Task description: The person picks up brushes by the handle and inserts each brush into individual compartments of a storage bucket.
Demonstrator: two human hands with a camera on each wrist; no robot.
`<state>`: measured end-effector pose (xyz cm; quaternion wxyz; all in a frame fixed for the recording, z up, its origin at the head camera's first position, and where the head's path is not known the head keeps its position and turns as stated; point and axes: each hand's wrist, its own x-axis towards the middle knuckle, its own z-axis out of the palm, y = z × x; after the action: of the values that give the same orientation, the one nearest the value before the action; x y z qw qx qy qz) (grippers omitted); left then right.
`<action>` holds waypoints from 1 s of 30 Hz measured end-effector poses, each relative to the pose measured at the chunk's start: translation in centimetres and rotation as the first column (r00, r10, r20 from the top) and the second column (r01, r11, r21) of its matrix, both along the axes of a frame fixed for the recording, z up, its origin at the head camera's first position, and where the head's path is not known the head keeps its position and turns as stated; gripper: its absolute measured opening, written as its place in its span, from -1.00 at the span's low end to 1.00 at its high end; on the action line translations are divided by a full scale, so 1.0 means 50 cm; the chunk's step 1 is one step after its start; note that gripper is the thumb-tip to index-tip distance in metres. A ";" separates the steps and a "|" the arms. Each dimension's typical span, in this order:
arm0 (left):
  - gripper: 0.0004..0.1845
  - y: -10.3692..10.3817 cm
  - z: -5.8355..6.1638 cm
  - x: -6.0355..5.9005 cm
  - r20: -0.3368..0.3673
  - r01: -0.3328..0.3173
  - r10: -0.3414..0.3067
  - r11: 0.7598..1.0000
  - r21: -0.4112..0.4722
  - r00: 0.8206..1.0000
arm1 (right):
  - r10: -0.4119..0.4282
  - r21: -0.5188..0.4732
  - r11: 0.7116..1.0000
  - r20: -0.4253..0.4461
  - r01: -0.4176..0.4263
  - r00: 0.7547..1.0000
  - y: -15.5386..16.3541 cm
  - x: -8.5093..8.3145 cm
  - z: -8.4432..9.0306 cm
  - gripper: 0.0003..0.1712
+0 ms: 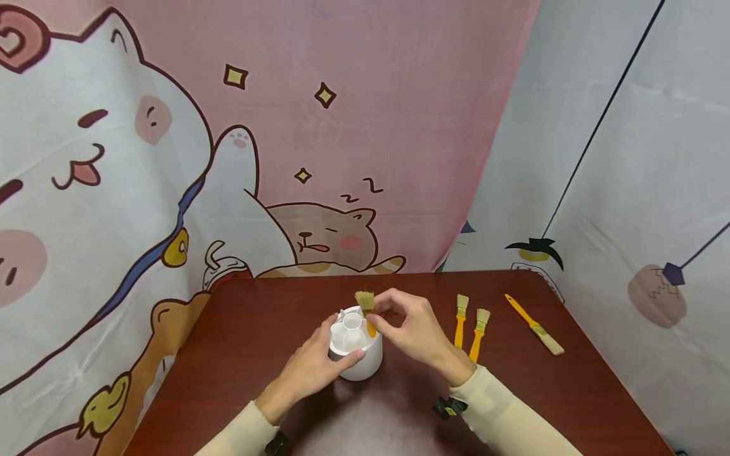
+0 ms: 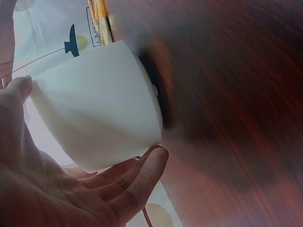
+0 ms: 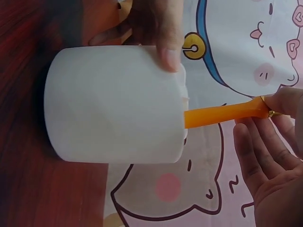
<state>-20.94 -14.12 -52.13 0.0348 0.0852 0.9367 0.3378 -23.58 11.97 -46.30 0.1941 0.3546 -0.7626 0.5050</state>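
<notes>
Spreading wide across the scene is the dark red table (image 1: pixel 239 354), with a cartoon cat backdrop (image 1: pixel 142 158) hung behind it. Dead centre stands the white holder (image 1: pixel 356 345), a round cup with divided compartments, upright on the tabletop. The left hand (image 1: pixel 310 373) cups its near side, fingers curved round the wall, thumb up at the rim. The right hand (image 1: pixel 413 329) pinches a yellow-handled brush (image 1: pixel 367 310) near its ferrule, handle down inside a compartment, bristles pointing up. Off to the right lie three spare brushes: a pair (image 1: pixel 470 329) side by side, and one more (image 1: pixel 534 324) angled farther out.
</notes>
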 end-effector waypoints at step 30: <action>0.26 -0.001 0.001 -0.001 -0.021 0.003 -0.004 1.000 -0.012 1.000 | -0.030 0.228 0.974 0.051 0.018 0.998 0.025 -0.013 -0.068 -0.67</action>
<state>-20.97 -14.15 -52.09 0.0259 0.0902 0.9389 0.3311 -24.23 13.24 -49.72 0.1375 0.3515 -0.8245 0.4216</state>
